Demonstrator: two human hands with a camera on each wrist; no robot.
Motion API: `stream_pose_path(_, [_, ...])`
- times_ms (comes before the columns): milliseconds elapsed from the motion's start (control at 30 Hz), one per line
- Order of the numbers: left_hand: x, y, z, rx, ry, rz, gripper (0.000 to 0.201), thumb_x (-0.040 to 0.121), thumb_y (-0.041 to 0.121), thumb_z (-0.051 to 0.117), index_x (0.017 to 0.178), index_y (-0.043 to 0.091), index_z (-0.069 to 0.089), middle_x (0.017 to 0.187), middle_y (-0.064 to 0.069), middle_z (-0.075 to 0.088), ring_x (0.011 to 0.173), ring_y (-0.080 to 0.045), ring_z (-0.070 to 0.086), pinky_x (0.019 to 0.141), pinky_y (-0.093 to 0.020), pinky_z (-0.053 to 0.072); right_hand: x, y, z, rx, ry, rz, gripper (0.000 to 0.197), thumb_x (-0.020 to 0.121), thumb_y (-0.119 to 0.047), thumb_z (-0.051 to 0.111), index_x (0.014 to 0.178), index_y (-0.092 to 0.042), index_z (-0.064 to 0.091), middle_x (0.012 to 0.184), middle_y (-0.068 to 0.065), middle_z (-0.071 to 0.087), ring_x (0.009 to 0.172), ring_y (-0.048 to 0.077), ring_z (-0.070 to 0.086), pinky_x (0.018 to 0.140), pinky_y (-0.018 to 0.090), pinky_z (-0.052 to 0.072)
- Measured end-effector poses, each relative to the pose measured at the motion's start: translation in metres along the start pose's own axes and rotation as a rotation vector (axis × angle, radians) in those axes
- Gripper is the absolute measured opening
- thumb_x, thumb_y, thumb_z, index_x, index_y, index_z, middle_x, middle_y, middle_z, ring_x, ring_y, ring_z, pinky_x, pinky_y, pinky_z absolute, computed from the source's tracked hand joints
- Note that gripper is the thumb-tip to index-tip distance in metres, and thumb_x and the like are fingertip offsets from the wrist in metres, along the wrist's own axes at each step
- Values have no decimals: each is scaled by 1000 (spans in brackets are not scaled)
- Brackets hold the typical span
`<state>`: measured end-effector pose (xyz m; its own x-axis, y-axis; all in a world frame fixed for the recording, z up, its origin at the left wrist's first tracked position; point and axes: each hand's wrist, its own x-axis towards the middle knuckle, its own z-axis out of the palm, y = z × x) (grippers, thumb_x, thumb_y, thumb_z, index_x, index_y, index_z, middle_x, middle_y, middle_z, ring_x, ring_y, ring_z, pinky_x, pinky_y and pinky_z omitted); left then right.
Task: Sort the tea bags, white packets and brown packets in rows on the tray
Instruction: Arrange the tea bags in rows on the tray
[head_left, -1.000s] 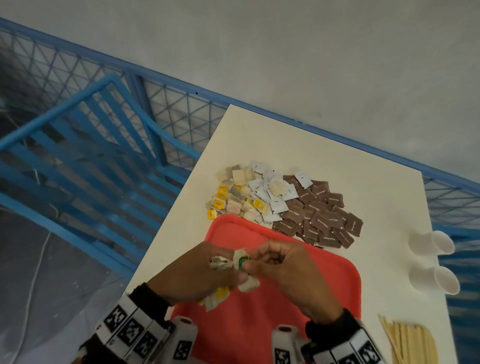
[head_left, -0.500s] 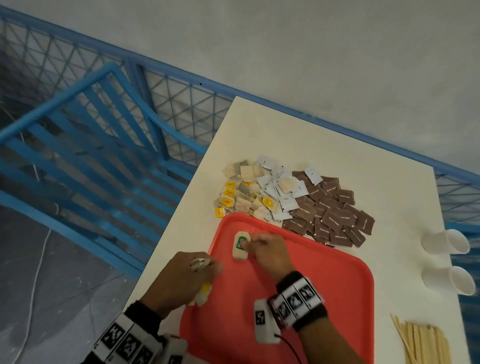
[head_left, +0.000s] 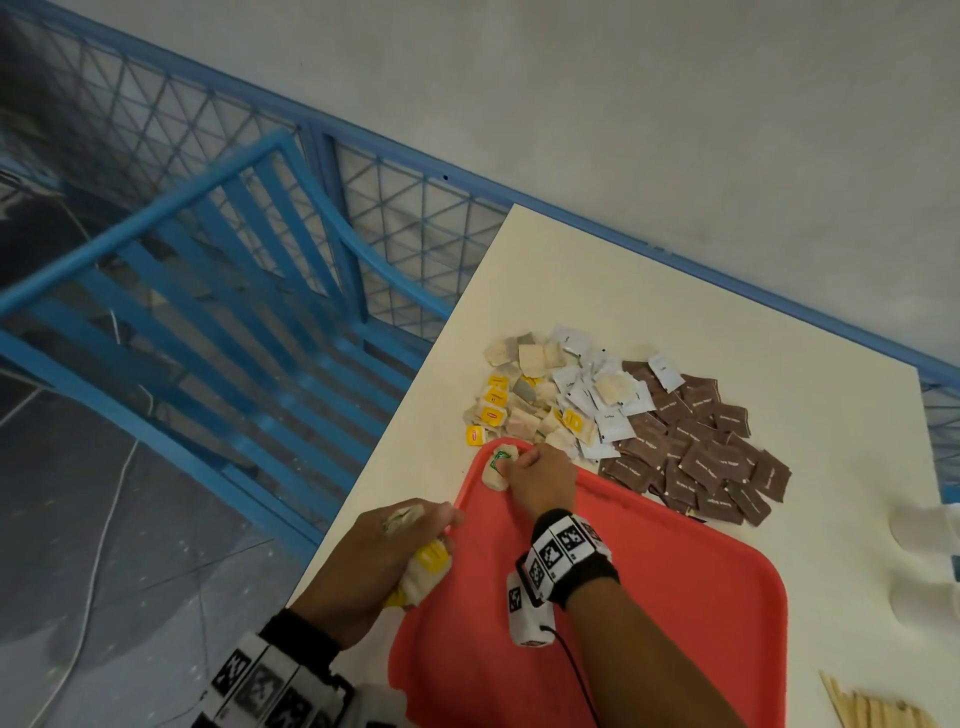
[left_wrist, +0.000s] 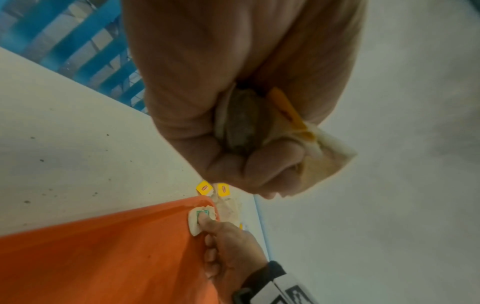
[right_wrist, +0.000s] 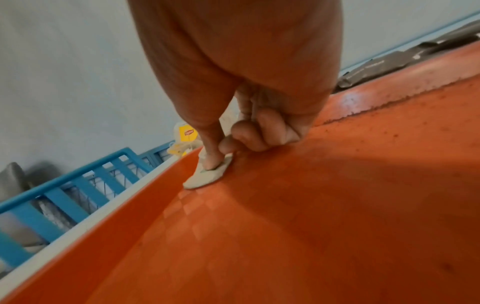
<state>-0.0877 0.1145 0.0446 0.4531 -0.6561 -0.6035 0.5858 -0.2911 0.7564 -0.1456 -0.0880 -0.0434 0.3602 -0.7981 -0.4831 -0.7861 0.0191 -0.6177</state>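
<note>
nearest me, my left hand (head_left: 371, 561) sits at the tray's left edge, fingers curled tight round a bunch of tea bags (left_wrist: 262, 125); i see at least two yellow tags in the fist but cannot count the bags themselves. the red tray (head_left: 675, 623) lies on the white table (head_left: 623, 291). further in, my right hand (head_left: 543, 480) reaches to the tray's far left corner, where one tea bag with a green tag (head_left: 497, 465) lies flat. from the right wrist view the thumb presses down on it and the index finger curls against its edge, the other fingers folded on the tray floor. that is the only bag on the tray. beyond the tray, three loose heaps on the table: tea bags with yellow tags (head_left: 511, 402) on the left, white packets (head_left: 608, 410) in the middle, brown packets (head_left: 706, 452) on the right, each too overlapped to count. at the near right corner lies a bundle of wooden sticks (head_left: 872, 709).
</note>
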Motion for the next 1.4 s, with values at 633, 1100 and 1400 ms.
stream_pose_path(633, [3,8,70,4,-71,274,40,91,41,63,108,6,70,73,-7,66,59,-14,60,51,-24,49,-144,-2,-95,544,-158,-314,12,83,-15,77,73,-21,74,63,-6,67,56,3,53,56,18,41])
stream_pose_path(1100, [-12,57,95,353,-148,599,27,81,30,75,105,20,72,65,-3,66,49,-11,57,49,-21,45,-139,-15,-181,225,79,-733,12,86,-18,75,84,-30,73,76,-8,67,64,7,53,60,21,41])
stream_pose_path(1400, [-14,64,88,235,-81,590,16,85,22,73,86,6,72,59,-19,59,42,-22,45,40,-25,37,-144,-13,-160,420,-112,-660,33,87,-27,74,117,-31,61,82,-5,74,77,17,65,77,48,49])
